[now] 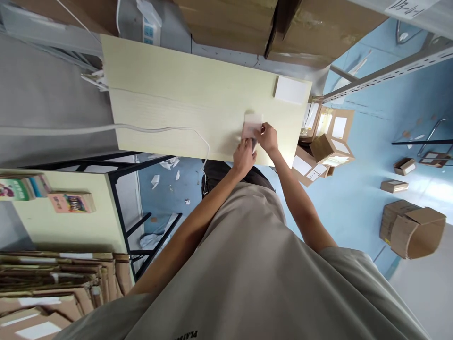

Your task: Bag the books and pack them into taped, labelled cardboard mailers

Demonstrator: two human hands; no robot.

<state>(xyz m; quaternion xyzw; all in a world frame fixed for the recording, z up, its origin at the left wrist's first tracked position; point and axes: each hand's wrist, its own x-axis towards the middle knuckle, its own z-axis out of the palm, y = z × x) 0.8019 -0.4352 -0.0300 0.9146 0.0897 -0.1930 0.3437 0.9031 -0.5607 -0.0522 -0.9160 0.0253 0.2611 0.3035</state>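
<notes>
Over the pale yellow tabletop [184, 104], both of my hands meet at a small pale pinkish-white box [252, 122]. My left hand [244, 158] is closed around its near end, where a darker part shows between the fingers. From the right, my right hand [268, 138] pinches the box's right side with thumb and fingertips. The fingers cover part of the box, so I cannot tell whether it is open. A flat white rectangular item [290, 90] lies by the table's far right corner, apart from my hands.
A white cable [152, 127] crosses the table's left part and drops over the near edge. Large cardboard boxes [230, 23] stand behind the table. Smaller open cartons [332, 144] sit to the right. Books [72, 202] and stacked flattened cardboard [53, 278] are at the left.
</notes>
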